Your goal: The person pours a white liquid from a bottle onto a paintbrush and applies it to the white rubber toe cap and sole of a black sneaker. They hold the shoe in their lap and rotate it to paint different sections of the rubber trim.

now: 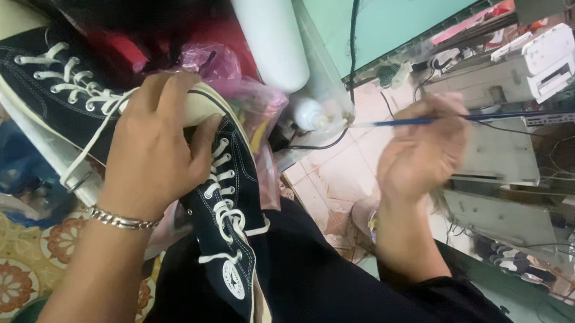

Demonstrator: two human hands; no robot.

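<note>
My left hand (152, 145) grips the cream toe of a dark navy high-top canvas shoe (234, 210) with white laces, held over my lap in black clothing. A metal bracelet sits on that wrist. My right hand (421, 151), blurred by motion, holds a thin blue brush (495, 116) that points left toward a small white bottle (311, 113). A second matching shoe (43, 69) lies at the upper left, its lace trailing under my left hand.
A white cylinder (269, 34) and pink plastic bags (248, 95) lie behind the shoe. A black cable (354, 40) runs down a green wall. White machine and cluttered metal racks (525, 70) stand at right. Patterned floor tiles (5, 287) show at left.
</note>
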